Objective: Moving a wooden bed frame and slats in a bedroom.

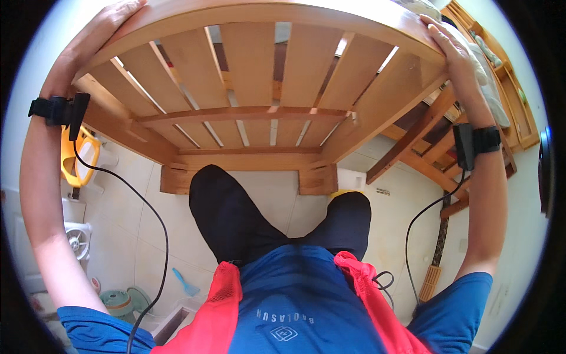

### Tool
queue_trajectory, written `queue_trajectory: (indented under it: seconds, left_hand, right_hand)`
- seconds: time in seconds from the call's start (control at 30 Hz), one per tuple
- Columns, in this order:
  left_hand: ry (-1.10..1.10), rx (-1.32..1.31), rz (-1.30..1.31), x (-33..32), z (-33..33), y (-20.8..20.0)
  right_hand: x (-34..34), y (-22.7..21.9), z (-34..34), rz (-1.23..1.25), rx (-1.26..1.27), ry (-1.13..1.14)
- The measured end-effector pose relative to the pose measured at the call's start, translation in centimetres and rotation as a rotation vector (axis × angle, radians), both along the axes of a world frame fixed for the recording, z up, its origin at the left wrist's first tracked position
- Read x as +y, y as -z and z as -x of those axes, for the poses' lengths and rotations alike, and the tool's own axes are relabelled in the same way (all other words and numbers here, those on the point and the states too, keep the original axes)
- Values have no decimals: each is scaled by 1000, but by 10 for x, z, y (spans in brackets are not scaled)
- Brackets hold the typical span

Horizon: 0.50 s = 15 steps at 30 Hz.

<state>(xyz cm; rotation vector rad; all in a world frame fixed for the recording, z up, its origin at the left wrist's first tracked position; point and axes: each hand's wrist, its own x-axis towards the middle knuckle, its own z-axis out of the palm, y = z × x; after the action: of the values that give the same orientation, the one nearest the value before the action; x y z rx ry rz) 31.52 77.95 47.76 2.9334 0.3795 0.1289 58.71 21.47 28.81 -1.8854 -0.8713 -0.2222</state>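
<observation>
A large light-brown wooden slatted frame (247,65) fills the upper middle, close in front of my knees. It has a broad smooth top board, spaced slats, solid side boards and blocky feet. My left hand (115,20) holds its top board at the left end, with the fingers laid along the edge and the tips partly cut off by the picture's rim. At the right corner my right hand (453,47) holds the same board, its fingers stretched over the edge. Both arms reach wide around the frame, each wearing a black strapped device with a cable.
At right stands other wooden furniture (436,127) with slanted bars and bedding on it. On the left are a yellow-and-white plastic item (79,156), a white fan-like unit (76,239) and a green round fan (118,304). A blue brush-like tool (186,283) lies on the tiled floor.
</observation>
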Motion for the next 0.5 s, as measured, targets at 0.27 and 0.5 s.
queue_trajectory:
  seconds: [0.27, 0.5]
  left_hand:
    - [-89, -111, -216, -32, 82, -17]
    - [-515, -270, 145, 101, 242, -34]
  right_hand:
    - [138, -74, -74, 86, -4, -239]
    - [385, -217, -80, 185, -53, -627]
